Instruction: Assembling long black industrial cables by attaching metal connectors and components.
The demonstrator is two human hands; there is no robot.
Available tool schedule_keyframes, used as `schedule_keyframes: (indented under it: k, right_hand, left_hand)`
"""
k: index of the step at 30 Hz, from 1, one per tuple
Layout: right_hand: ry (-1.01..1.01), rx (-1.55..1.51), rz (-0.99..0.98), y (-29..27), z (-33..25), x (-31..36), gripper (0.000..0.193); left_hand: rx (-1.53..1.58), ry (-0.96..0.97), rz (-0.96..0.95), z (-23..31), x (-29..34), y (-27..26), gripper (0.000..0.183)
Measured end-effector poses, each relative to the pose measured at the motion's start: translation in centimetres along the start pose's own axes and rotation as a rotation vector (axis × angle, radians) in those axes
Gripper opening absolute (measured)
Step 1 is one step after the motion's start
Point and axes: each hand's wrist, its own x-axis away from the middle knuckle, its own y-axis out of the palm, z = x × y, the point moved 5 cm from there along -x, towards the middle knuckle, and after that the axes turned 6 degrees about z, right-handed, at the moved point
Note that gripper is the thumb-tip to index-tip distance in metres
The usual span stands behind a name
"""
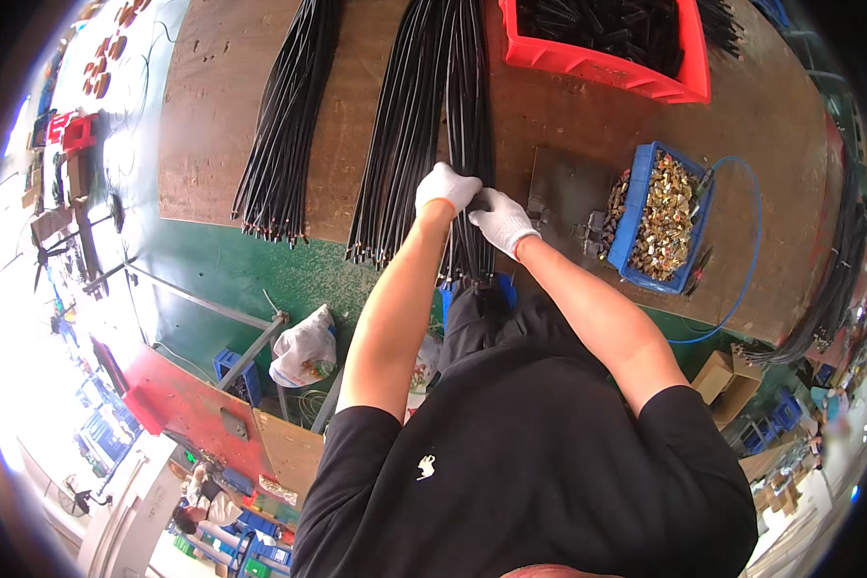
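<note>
Both my hands wear white gloves and meet over a bundle of long black cables on the brown table. My left hand is closed at the left side of this bundle, its fingers curled and partly hidden. Close beside it, my right hand is closed at the bundle's right side, its fingertips near the left hand. The bundle's near ends hang past the table's front edge toward my lap. Another spread of black cables lies just left of my hands, with small metal tips at its near end.
A third cable bundle lies farther left. At the back stands a red bin of black parts. To the right is a blue bin of small brass-coloured fittings, beside a blue hose. A plastic bag sits below the table's left side.
</note>
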Motion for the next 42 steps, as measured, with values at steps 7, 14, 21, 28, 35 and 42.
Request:
schedule_keyframes:
  k: [7, 14, 21, 28, 35, 42]
  right_hand:
    - [-0.026, -0.279, 0.094, -0.1, 1.7, 0.6, 0.047]
    - [0.053, -0.045, 0.166, -0.2, 3.5, -0.7, 0.057]
    - [0.155, 0.059, 0.091, 1.7, 0.0, -1.4, 0.060]
    - [0.106, 0.166, 0.001, 3.5, -0.9, -2.3, 0.054]
    - [0.125, 0.276, -0.024, 1.2, 0.7, -1.8, 0.057]
    - [0.080, 0.298, -0.040, -0.4, 0.6, -0.9, 0.056]
  left_hand:
    - [0.418, 0.006, -0.117, -7.2, 3.0, -0.9, 0.048]
    - [-0.057, 0.052, 0.280, -4.0, 6.7, 1.5, 0.073]
    - [0.115, 0.109, 0.143, -8.6, 3.3, -0.3, 0.050]
    - [-0.045, 0.140, 0.172, -8.7, 2.7, 0.0, 0.053]
    - [0.004, 0.078, 0.008, -8.1, 4.0, -2.1, 0.046]
    - [-0.243, 0.227, 0.424, -6.8, 7.8, -4.7, 0.056]
